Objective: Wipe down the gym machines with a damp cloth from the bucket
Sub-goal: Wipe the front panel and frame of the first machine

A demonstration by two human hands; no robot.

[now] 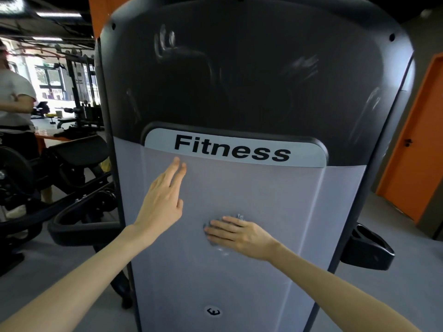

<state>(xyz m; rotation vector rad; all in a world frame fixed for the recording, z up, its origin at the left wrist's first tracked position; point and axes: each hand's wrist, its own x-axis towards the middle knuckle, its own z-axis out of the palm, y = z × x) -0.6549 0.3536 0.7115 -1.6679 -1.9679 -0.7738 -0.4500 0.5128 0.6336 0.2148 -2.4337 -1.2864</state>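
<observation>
Two bare hands were laid against the tall gym machine shroud (239,271), a rounded panel of glossy black plastic above and pale grey plastic below. The left hand (163,202) was pressed flat and open on the grey part, fingers straight and together, nothing held, its fingertips just below the white label strip printed "Fitness" (232,148). The right hand (237,234) was spread palm-down lower on the grey part, to the right of the left hand, flattened over a small crumpled pale grey cloth (217,246). Only the edges of the cloth could be seen around the fingers, touching the shroud. A small round black logo (213,311) was seen near the bottom of the shroud. An orange door (414,149) was seen to the right of the shroud, and a padded black bench (79,149) to its left.
</observation>
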